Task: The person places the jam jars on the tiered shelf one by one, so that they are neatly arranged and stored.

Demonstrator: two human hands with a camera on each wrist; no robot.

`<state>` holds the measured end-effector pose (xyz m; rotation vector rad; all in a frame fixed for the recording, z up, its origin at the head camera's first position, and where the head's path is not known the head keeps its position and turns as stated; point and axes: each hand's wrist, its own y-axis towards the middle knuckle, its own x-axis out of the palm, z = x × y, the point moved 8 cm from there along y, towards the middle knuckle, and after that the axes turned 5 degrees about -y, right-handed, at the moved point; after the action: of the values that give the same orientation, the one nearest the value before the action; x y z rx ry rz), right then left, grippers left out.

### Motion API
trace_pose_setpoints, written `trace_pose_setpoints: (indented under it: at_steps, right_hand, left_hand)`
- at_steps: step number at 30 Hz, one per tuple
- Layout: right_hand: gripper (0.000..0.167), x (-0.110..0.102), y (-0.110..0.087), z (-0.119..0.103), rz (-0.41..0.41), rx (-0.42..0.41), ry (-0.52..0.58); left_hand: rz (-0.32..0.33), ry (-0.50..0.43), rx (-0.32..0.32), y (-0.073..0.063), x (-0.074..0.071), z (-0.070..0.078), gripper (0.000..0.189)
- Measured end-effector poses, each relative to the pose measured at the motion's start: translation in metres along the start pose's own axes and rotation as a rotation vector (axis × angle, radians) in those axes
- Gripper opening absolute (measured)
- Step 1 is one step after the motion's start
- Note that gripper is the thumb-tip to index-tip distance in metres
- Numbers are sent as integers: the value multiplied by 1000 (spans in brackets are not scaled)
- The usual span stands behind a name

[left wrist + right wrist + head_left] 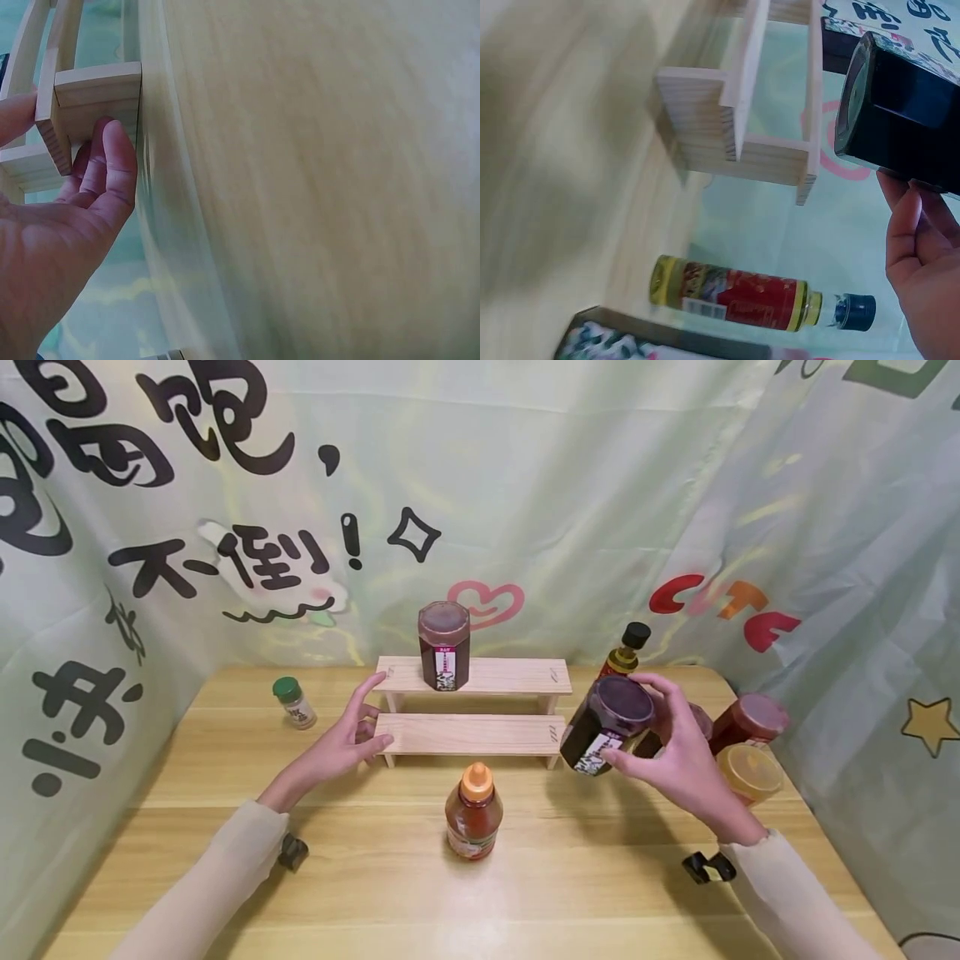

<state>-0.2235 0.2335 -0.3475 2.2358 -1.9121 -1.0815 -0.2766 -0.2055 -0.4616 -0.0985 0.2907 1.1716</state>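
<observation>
Held jar: a dark, multi-sided jar with a purplish lid and a white label (600, 735) is off the desk (390, 910), just beyond the right end of the two-step pale wooden rack (468, 735). Its contents show as nearly black; the fill level cannot be read. The lid is uppermost, the base faces the desk. In the right wrist view its long axis runs about parallel to that of the tall bottle standing on the desk, so it is upright or nearly so.

Grip: the right hand (686, 768) is clamped on the jar, thumb on the near side, fingers behind. The left hand (345, 739) grips the rack's left end, thumb on the lower step, fingers bent beneath.

Other containers: a matching dark jar with a white-and-magenta label (446, 647) stands on the upper step, left of centre. A squat, orange-capped bottle with reddish-brown contents (474, 822) stands before the rack. A small green-capped clear shaker (296, 703) is near the desk's rear left corner. Towards the right edge stand the tall black-capped bottle with a red-and-yellow label (739, 294), a jar of dark red contents (746, 724) and a jar of yellow contents (750, 774).
</observation>
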Motion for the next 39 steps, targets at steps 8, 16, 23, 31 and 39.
trace_pose_setpoints:
  at_steps: [8, 16, 23, 31, 39]
  right_hand:
    - [101, 8, 40, -2, 0, -52, 55]
    - [95, 24, 77, 5, -44, -47, 136]
    - [95, 39, 102, 13, -66, -84, 183]
    - [94, 60, 119, 21, -67, -74, 226]
    - [93, 68, 129, 28, -59, -66, 264]
  left_hand:
    - [-3, -5, 8, 0, 1, 1, 100]
    - [-5, -5, 15, 2, 3, 2, 100]
    - [5, 22, 19, 0, 1, 5, 101]
    - [0, 13, 33, 0, 2, 5, 102]
    - [0, 15, 25, 0, 1, 3, 102]
